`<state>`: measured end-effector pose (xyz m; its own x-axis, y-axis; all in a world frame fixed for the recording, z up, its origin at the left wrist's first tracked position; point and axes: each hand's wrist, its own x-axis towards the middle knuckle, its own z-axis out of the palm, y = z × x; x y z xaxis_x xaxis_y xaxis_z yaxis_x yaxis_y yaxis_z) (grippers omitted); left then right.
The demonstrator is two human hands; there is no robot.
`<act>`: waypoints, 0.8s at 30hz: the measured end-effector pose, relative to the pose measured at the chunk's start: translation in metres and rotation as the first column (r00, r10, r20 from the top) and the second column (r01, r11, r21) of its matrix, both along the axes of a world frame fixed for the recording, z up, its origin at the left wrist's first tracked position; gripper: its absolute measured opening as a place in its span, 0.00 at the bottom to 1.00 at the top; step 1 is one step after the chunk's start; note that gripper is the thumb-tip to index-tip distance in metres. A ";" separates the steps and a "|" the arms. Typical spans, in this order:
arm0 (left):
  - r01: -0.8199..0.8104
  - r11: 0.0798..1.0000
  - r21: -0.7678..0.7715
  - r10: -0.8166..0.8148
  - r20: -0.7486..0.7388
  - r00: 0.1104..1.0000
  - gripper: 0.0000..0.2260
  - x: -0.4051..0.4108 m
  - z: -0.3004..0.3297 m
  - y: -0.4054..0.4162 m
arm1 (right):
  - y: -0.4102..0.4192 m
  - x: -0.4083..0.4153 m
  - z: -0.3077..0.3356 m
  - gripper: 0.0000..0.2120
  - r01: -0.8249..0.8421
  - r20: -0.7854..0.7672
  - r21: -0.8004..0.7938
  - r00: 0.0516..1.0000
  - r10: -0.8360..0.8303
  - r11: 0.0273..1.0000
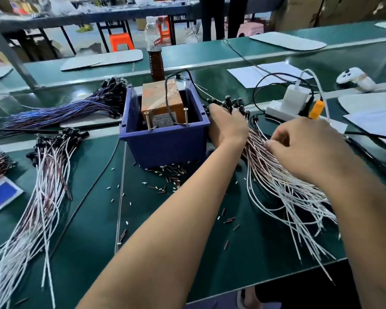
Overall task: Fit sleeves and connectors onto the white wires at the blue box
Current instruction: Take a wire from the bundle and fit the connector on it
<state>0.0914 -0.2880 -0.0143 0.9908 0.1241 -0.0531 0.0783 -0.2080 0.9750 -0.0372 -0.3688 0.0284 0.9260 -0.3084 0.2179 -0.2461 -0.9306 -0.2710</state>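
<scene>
A blue box stands mid-table with an orange taped block inside. Right of it lies a spread bundle of white and red-striped wires with black connectors at the far ends. My left hand reaches into the connector end of this bundle beside the box; its fingers are partly hidden among the wires. My right hand hovers over the middle of the bundle, fingertips curled and pinching at the wires. Small white and red sleeves lie scattered in front of the box.
Another white wire bundle lies at the left, with a blue-purple bundle behind it. A brown drink bottle stands behind the box. A white power strip with plugs and cables sits at the right, papers beyond.
</scene>
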 end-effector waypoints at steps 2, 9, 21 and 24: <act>0.130 0.992 -0.006 -0.130 -0.058 0.990 0.02 -0.013 -0.002 0.008 | 0.010 0.006 -0.002 0.08 0.003 0.145 0.054 0.989 -0.011 0.999; 0.501 0.864 0.043 -0.496 -0.092 0.864 0.10 -0.053 -0.002 0.114 | 0.082 0.025 -0.018 0.05 -0.238 0.316 0.210 0.934 0.164 0.948; -0.484 0.618 0.620 0.425 0.254 0.869 0.09 -0.028 -0.002 0.323 | 0.259 0.053 -0.043 0.06 -0.559 0.012 0.257 0.817 0.576 0.788; -0.480 0.486 0.730 0.562 0.160 0.812 0.20 -0.015 -0.006 0.360 | 0.291 0.056 -0.049 0.11 -0.609 -0.043 0.241 0.771 0.635 0.756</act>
<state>0.0762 0.0717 -0.0207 0.7271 0.6523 0.2142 0.4873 -0.7101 0.5083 0.0190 -0.0778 -0.0211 0.9422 0.3206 0.0970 0.3268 -0.8164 -0.4761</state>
